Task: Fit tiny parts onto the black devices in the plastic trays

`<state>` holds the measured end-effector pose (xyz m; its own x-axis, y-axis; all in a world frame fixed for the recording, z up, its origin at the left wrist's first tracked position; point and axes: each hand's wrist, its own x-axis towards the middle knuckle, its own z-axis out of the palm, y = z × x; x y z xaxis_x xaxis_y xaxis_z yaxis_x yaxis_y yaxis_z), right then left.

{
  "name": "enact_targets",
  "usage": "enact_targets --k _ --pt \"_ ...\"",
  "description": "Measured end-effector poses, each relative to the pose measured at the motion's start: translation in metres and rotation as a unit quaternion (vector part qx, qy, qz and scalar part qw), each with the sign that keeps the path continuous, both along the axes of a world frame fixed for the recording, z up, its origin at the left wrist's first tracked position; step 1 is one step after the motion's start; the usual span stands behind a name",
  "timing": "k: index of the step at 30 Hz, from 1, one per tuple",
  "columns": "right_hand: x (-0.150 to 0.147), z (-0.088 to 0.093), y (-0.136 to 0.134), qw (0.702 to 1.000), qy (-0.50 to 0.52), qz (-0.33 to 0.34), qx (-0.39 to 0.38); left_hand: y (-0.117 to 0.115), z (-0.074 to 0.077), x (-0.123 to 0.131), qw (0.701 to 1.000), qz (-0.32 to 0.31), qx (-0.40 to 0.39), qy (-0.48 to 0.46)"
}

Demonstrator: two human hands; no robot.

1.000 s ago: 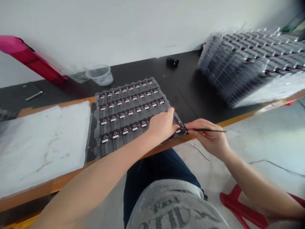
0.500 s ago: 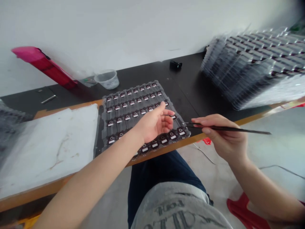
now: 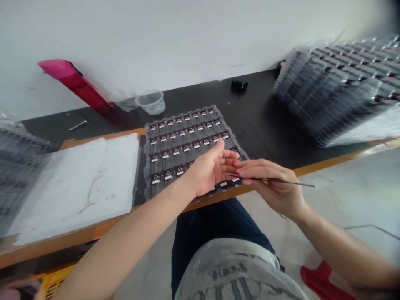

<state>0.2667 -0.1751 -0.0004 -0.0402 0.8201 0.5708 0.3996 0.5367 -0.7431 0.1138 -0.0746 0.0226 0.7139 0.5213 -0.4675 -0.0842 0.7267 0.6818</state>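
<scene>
My right hand pinches a pair of dark, slim tweezers, their tips over the palm side of my left hand. That hand is turned palm up, its fingers loosely bent and apart from the thumb. Anything small in the palm is too hard to make out. Beneath both hands lies a clear plastic tray, filled with rows of small dark parts bearing a ring and a white label. My left hand and forearm cover part of its front rows.
Stacked clear trays stand at the right, with another blurred stack at the far left. White sheets lie left of the tray. Behind are a plastic tub, a pink-red case, a metal rod and a small black object.
My right hand has moved left, bringing the tweezers from the tray's right edge to my left hand. The left fingers have straightened somewhat. The whole view has shifted slightly.
</scene>
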Motion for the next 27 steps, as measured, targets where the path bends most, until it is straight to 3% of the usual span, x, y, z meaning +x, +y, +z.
enact_targets --k 17,27 --pt "-0.0039 0.0013 0.0026 0.999 -0.026 -0.013 0.017 -0.0023 -0.0031 -0.0036 1.000 0.001 -0.026 -0.013" --pt "-0.0014 -0.0005 0.0035 0.998 -0.048 0.025 0.032 -0.0014 -0.0057 -0.0037 0.999 0.007 -0.044 -0.005"
